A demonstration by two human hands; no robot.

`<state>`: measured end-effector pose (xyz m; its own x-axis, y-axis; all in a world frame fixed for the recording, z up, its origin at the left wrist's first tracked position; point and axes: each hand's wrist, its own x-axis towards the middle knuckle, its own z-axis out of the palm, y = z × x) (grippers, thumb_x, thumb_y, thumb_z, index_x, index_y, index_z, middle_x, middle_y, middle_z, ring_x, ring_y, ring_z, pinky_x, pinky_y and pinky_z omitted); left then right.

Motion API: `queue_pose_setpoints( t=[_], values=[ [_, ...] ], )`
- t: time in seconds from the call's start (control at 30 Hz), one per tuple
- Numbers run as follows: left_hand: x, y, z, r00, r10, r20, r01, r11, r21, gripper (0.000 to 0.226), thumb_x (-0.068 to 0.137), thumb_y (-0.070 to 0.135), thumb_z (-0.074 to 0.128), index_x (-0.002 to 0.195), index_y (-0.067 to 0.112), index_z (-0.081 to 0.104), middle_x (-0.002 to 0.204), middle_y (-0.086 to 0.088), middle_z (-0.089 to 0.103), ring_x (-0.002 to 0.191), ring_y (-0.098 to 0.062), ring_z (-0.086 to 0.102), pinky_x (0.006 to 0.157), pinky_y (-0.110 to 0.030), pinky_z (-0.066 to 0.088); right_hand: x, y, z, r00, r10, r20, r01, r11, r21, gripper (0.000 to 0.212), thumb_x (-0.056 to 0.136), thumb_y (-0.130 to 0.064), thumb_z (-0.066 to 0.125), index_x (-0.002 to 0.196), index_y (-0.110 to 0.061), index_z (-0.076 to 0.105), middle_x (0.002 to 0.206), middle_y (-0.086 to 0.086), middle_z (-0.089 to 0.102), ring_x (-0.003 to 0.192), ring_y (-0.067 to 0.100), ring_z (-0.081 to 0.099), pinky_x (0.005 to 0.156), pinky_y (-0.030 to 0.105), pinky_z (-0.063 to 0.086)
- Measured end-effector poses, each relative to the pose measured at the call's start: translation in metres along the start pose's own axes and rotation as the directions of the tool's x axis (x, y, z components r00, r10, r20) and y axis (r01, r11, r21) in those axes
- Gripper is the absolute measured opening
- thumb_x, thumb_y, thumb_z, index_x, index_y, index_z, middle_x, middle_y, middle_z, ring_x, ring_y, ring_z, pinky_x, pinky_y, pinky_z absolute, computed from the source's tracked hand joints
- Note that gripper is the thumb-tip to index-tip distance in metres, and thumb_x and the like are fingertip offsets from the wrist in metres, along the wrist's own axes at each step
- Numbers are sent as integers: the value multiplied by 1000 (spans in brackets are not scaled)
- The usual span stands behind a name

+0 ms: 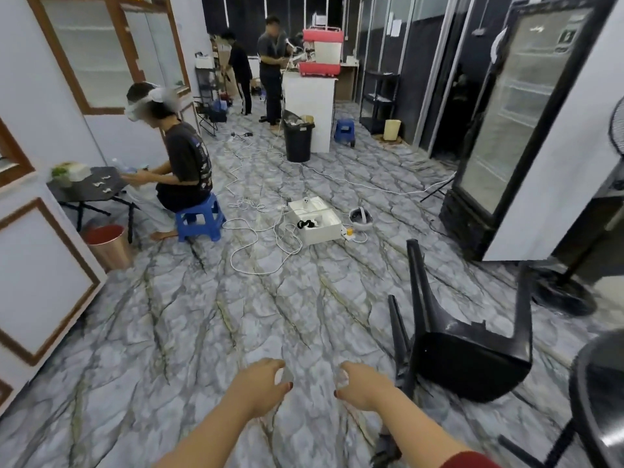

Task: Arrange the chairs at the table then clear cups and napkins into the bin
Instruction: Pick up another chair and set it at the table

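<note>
Marbled grey floor | clearing step judged | left hand, right hand each closed on clear plastic cup, low centre | black bin, upper centre, to be reached past white cables

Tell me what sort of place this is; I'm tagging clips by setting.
Probably a café or small shop doubling as a workroom: a glass-door display fridge, a red machine on a white counter, and cables across the marble-patterned floor.
</note>
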<state>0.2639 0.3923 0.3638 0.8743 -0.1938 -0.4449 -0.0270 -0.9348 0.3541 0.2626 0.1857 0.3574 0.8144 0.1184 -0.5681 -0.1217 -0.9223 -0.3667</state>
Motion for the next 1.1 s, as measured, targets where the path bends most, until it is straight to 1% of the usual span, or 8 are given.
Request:
queue_pose_setpoints(
  t=[0.1,0.2,0.4,0.53,0.73,0.83,0.9,1.1],
  values=[
    [45,-10,-34,998,58,34,-59,997,40,56,93,47,42,143,24,30,152,1,30,135,-18,34,109,-33,32,30,-15,-22,998,30,-54,-25,995,93,48,86,-40,51,129,-20,45,133,4,50,119,24,48,99,35,41],
    [87,-9,-58,988,127,91,-132,990,55,58,92,47,43,143,22,30,152,-2,29,136,-20,33,111,-34,31,51,-17,-41,993,78,-87,-65,987,146,54,89,-38,49,137,-17,37,140,6,44,125,25,43,103,36,38],
    [162,30,-75,947,271,170,-289,953,90,57,92,46,44,142,20,32,150,-1,33,136,-18,34,110,-30,30,76,17,-72,957,257,-135,-230,955,188,58,90,-39,48,140,-17,32,145,6,39,130,27,39,103,36,34],
    [217,76,-78,909,351,226,-378,922,87,58,92,45,45,143,20,29,152,-1,29,137,-18,32,111,-30,28,93,57,-98,915,370,-157,-325,911,254,54,89,-39,48,137,-17,36,141,8,43,128,29,41,103,40,36],
    [305,168,-84,818,474,327,-537,833,136,56,93,44,44,142,22,30,151,1,32,136,-17,32,110,-27,27,126,124,-155,851,489,-190,-393,834,387,60,91,-41,48,141,-14,30,144,11,39,130,31,38,105,39,35],
    [339,218,-89,783,518,344,-589,795,141,54,93,41,45,141,22,32,150,1,33,131,-16,39,107,-25,30,139,157,-184,825,531,-192,-415,801,431,62,91,-40,48,144,-15,27,145,11,37,131,31,37,106,41,36],
    [357,248,-91,758,550,352,-624,769,142,54,93,41,45,141,22,33,150,0,33,133,-17,37,109,-27,29,144,177,-201,798,569,-197,-430,767,476,62,92,-39,47,145,-15,25,147,12,35,132,31,37,106,39,35],
    [400,320,-81,637,639,432,-752,637,167,51,92,38,47,139,21,38,145,1,40,129,-16,41,106,-26,34,144,221,-220,699,696,-166,-483,631,607,59,91,-37,50,143,-16,30,147,12,37,132,30,36,104,35,35]
  ],
)
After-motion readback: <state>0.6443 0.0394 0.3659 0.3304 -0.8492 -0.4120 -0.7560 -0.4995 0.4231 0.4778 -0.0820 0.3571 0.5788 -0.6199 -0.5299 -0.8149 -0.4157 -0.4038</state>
